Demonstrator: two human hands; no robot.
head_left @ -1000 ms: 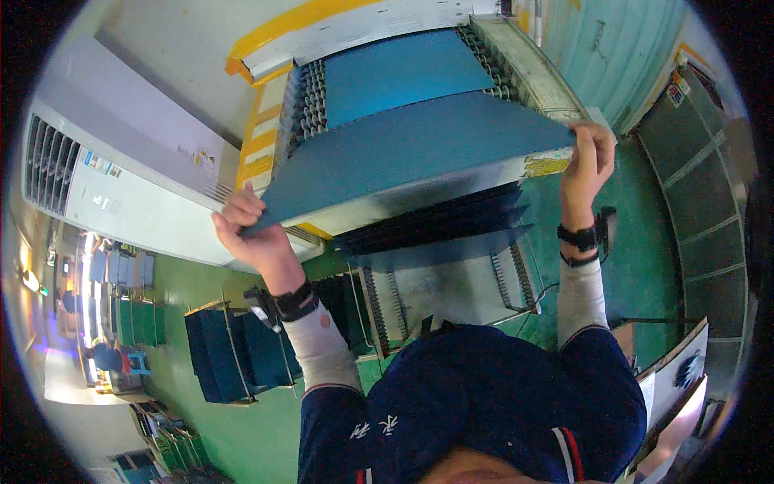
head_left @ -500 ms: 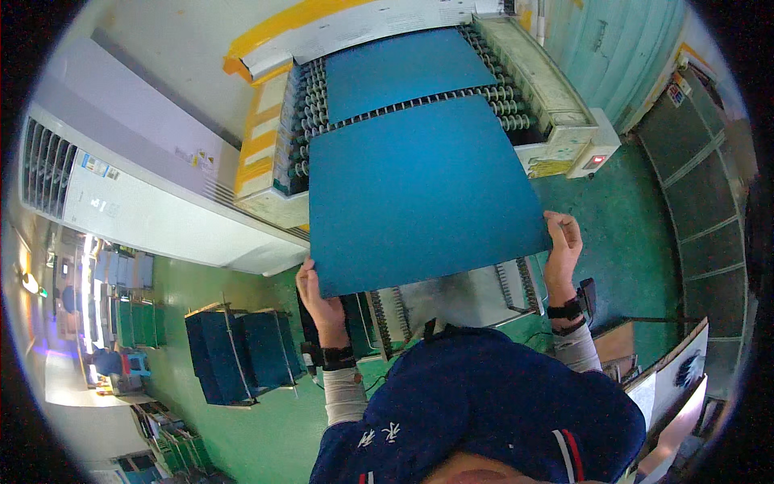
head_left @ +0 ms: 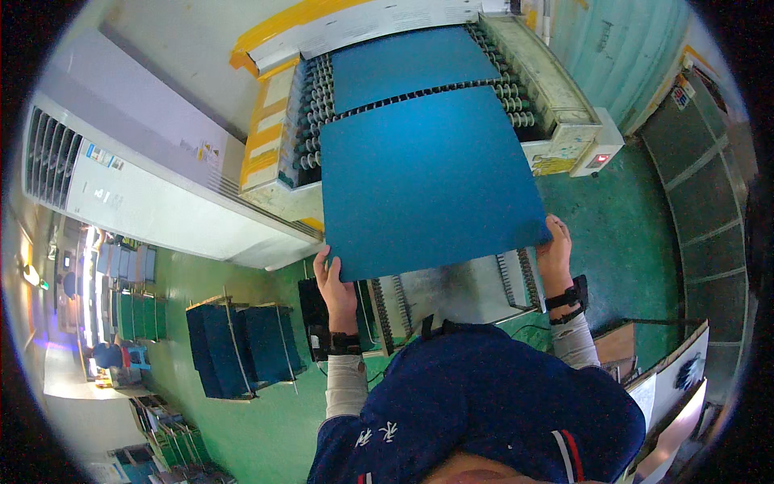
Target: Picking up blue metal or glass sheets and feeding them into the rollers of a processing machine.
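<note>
A large flat blue panel spans the space between my hands, its far part over the rollers and its near part reaching toward me. My left hand grips the near left corner, with fingertips at the side edge and the thumb by the near edge. At the near right corner, my right hand closes on the panel's edge; some of its fingers are hidden. Just beyond lies a second blue panel on the rollers, partly under the machine's white cover. A narrow strip of rollers shows between the two panels.
The roller machine has raised side walls and a control box at right. A slotted rack stands below the held panel, close to my body. Racked dark panels stand on the green floor at left, and a white air conditioner juts alongside.
The held panel has shifted slightly away from me and to the right, with both hands still on it. The far panel sits a little deeper toward the cover.
</note>
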